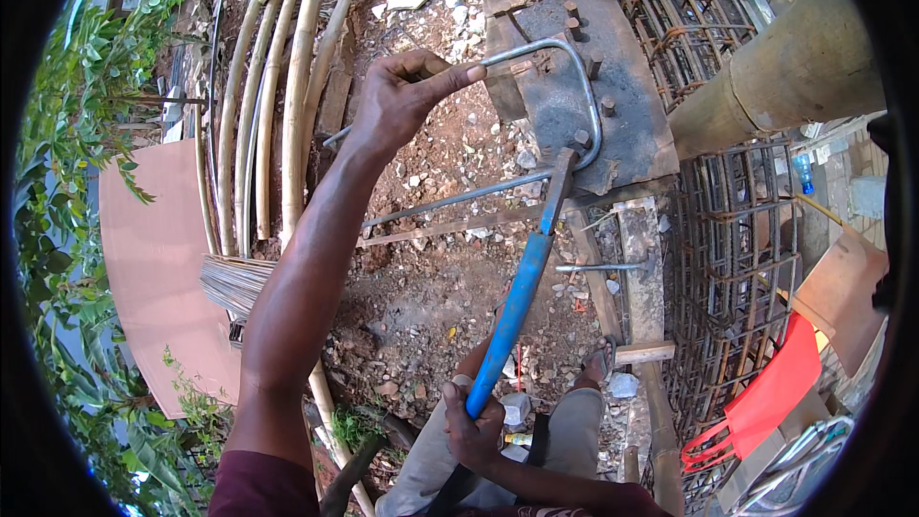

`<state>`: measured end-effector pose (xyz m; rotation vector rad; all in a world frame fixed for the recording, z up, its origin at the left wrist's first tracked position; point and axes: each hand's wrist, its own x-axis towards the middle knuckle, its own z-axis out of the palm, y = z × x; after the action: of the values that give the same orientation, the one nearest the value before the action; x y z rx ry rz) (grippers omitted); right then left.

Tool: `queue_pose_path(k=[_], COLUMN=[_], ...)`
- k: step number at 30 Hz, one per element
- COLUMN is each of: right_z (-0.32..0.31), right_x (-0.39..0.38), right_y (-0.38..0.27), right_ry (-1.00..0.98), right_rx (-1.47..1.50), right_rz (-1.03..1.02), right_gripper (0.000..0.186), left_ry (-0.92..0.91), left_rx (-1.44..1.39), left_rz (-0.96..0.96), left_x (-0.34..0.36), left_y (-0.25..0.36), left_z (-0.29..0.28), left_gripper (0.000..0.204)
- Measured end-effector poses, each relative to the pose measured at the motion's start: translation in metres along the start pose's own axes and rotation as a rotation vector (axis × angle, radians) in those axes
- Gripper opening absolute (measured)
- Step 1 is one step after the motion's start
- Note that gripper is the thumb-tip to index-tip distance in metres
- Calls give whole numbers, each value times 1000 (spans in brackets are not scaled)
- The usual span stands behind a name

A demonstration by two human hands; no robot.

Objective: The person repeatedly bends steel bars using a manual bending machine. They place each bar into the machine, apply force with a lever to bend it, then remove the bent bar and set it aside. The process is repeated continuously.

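Note:
A bent steel rod (587,86) forms a U over a dark, worn wooden board (627,134) with several short metal pegs (593,68) standing up from it. One leg of the rod is pinched in my left hand (407,96), thumb stretched along it. The other leg runs back toward the lower left, over the stony ground. My right hand (474,428) is wrapped around the lower end of a blue-handled bar bender (517,306). Its bare metal head meets the rod at the lower corner of the U, beside a peg.
Long bamboo poles (276,96) and a bundle of thin rods (235,282) lie left, near a brown sheet (163,258). Rebar cages (732,297) line the right side, crossed by a thick bamboo post (780,67). A red bag (771,393) sits lower right.

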<state>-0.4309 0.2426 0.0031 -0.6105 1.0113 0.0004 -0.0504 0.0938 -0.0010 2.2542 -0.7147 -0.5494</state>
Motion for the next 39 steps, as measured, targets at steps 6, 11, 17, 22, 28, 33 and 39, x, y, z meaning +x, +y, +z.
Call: queue_pose_path(k=[6, 11, 17, 22, 28, 33, 39], right_z=[-17, 1, 28, 51, 75, 46, 11], right_x=[-11, -10, 5, 22, 40, 32, -25], right_y=[28, 6, 11, 26, 38, 29, -12], right_ry=[68, 142, 143, 142, 223, 305, 357], right_rx=[52, 95, -21, 117, 131, 5, -288], right_rz=[-100, -60, -136, -178, -179, -164, -230], right_gripper=[34, 36, 40, 28, 41, 48, 43], left_ry=[-82, 33, 196, 345, 425, 285, -3], left_rx=[43, 467, 364, 384, 350, 347, 61], left_rz=[310, 315, 491, 627, 722, 559, 206], left_x=[-53, -92, -77, -64, -50, -75, -139], left_y=[26, 15, -13, -28, -42, -20, 9], left_z=[5, 18, 25, 29, 38, 30, 26], left_gripper=[131, 136, 104, 83, 81, 82, 18])
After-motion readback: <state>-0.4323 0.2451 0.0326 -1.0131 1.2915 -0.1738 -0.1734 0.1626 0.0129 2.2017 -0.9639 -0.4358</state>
